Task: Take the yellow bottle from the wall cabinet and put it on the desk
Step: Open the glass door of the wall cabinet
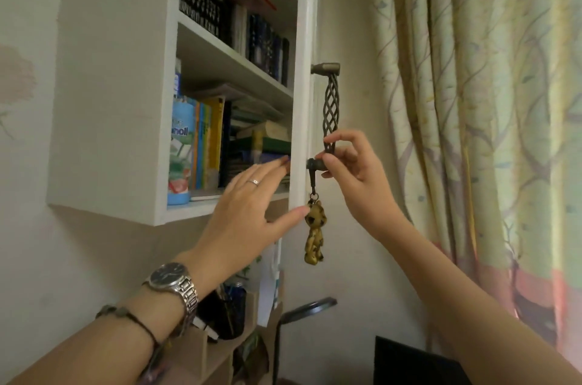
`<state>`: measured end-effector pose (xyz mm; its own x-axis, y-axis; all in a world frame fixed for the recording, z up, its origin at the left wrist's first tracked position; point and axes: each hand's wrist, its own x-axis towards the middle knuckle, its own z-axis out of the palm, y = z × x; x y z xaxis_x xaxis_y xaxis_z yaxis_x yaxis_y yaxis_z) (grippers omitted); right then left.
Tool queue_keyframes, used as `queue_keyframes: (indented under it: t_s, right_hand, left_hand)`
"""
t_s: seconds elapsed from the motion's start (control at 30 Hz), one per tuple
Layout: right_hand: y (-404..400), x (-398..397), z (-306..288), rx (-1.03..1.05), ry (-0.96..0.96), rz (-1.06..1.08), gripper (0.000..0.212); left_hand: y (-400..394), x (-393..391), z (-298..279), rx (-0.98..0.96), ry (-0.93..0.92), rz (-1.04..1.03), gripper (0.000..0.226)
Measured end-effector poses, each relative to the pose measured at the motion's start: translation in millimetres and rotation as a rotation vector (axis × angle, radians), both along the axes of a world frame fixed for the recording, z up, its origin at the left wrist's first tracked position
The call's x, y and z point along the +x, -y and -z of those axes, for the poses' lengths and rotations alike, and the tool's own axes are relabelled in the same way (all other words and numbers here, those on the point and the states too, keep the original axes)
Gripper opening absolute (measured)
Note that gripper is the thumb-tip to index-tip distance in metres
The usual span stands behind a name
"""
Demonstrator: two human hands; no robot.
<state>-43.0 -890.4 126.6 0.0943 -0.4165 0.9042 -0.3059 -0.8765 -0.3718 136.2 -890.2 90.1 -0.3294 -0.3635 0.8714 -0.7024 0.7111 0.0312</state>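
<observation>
My left grip [248, 214] is open and holds nothing. The fingers are spread flat, with the fingertips reaching into the bottom shelf of the wall cabinet [113, 101] and the thumb touching the lower edge of the cabinet door [302, 70]. There is a ring [253, 182] on one finger and a metal watch [171, 279] on the wrist. My right grip [356, 177] is closed on the lower end of the twisted metal door handle [329, 107], thumb and fingertips pinching it where it meets the bottom post. The door is swung out and seen edge-on between the two grips. A leopard-print bear charm [315, 232] hangs from the bottom post, just below my right grip and just right of my left thumb. A narrow yellow upright object [257, 142] sits on the bottom shelf just above my left fingertips, half hidden among stacked books; it is probably the yellow bottle, but I cannot tell for sure. Further left of my left grip are upright books [209, 142], then a blue labelled bottle [180, 145] at the shelf's left end. A patterned curtain [488, 101] hangs to the right of my right grip.
</observation>
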Motion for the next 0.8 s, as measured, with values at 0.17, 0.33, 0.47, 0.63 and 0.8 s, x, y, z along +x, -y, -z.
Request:
queue_keyframes:
  t_s: [0.17, 0.33, 0.47, 0.63, 0.8]
  right_hand:
    - [-7.8, -39.2, 2.7, 0.011, 0.027, 0.031, 0.020]
    - [-20.7, -69.9, 10.7, -0.185, -0.016, 0.449, 0.030]
    - [-31.5, -82.7, 9.8, -0.299, -0.106, 0.476, 0.036]
    - [-32.0, -117.2, 9.8, -0.231, -0.020, 0.434, 0.038]
    - [-39.6, -153.3, 9.0, -0.202, -0.028, 0.500, 0.035]
  left_hand:
    - [3.5, -34.3, -1.3, 0.048, -0.024, 0.131, 0.076]
    - [6.4, -65.9, -3.2, 0.074, 0.005, 0.212, 0.077]
    - [8.9, -92.1, -6.7, 0.085, 0.020, 0.293, 0.080]
    - [23.5, -122.9, -7.6, 0.032, 0.050, 0.371, 0.069]
    - [35.6, -160.3, -6.2, 0.060, 0.082, 0.430, 0.063]
